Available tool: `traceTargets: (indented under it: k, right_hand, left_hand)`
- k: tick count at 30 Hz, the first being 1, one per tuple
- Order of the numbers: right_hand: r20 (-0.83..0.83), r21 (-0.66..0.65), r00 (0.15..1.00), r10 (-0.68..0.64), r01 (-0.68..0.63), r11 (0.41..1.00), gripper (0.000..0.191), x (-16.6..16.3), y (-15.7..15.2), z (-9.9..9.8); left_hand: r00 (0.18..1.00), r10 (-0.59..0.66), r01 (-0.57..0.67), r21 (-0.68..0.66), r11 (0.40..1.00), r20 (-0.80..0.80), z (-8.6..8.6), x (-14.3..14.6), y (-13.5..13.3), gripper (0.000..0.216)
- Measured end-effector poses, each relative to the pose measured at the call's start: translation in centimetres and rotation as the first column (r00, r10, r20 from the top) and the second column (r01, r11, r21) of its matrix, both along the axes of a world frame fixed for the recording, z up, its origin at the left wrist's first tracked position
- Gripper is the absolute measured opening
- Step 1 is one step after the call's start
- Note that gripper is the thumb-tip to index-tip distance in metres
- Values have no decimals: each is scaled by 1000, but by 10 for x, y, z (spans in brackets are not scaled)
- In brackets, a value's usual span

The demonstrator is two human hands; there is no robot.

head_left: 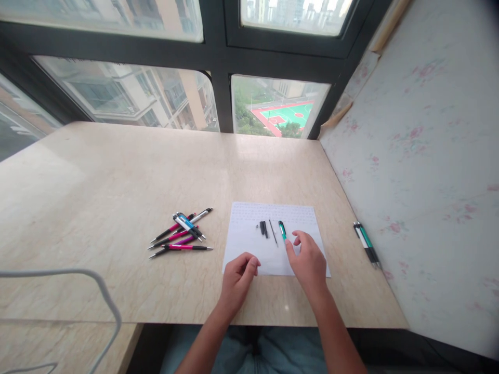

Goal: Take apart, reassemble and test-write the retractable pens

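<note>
On the sheet of paper (268,262) lies a pen in parts. A green pen barrel (283,230) with a black clip end is the rightmost part. To its left are a thin dark refill (273,234), two short black pen pieces (263,229) and a tiny part (257,226). My right hand (310,259) is open, thumb and index finger apart, with the thumb tip at the barrel's lower end. Curled loosely shut, my left hand (238,275) rests on the paper's near left edge; nothing shows in its fingers.
Several assembled pens (181,231), pink, blue, white and purple, lie heaped left of the paper. At the right, two pens (367,245) lie against the papered wall (421,171). A grey cable (97,283) loops over the lower left. Windows (280,104) border the tabletop's (117,171) far side.
</note>
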State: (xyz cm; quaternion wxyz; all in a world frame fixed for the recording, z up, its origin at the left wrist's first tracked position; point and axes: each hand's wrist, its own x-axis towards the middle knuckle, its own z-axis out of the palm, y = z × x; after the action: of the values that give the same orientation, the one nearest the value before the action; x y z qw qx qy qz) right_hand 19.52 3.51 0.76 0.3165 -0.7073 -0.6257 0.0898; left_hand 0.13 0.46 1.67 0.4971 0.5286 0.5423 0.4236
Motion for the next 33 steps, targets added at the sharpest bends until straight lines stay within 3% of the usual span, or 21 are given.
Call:
traceTargets:
  k: [5,10,13,15,18,20,23,27,30,33]
  right_hand:
    - [236,-134,972,-2,35,990,12,-5,7,-4]
    - [219,-195,973,-68,112,974,10,-6,8,-2]
    - [52,-162,996,-75,83,983,13,-2,7,0]
    - [-152,-130,988,-16,-3,992,16,-1,3,2]
    - [-472,-72,874,111,-163,984,21,-11,-9,8]
    - [-553,-14,805,214,-266,964,19,-23,-19,14]
    - [-468,70,801,373,-387,919,14,-41,-31,24]
    - [-376,116,814,443,-433,894,16,-44,-27,29]
    - [-285,119,869,405,-387,914,18,-29,-8,20]
    - [-73,96,946,315,-308,947,24,-13,15,5]
  left_hand:
    - [999,-6,6,1,1000,36,-2,0,0,30]
    - [999,-17,17,-6,1000,52,-1,0,-1,31]
    - [998,-15,15,-9,1000,63,-1,1,-1,31]
    - [995,-1,3,-22,1000,97,-1,1,-1,28]
    - [987,27,-22,-36,999,160,-1,2,-2,25]
    - [983,37,-32,-33,999,180,-1,3,-2,26]
    - [977,70,-63,-43,997,203,0,5,-2,26]
    - [947,137,-110,-108,988,290,5,7,3,25]
    - [916,181,-145,-124,982,357,4,6,12,26]
    - [865,179,-124,-145,982,470,-3,6,19,26]
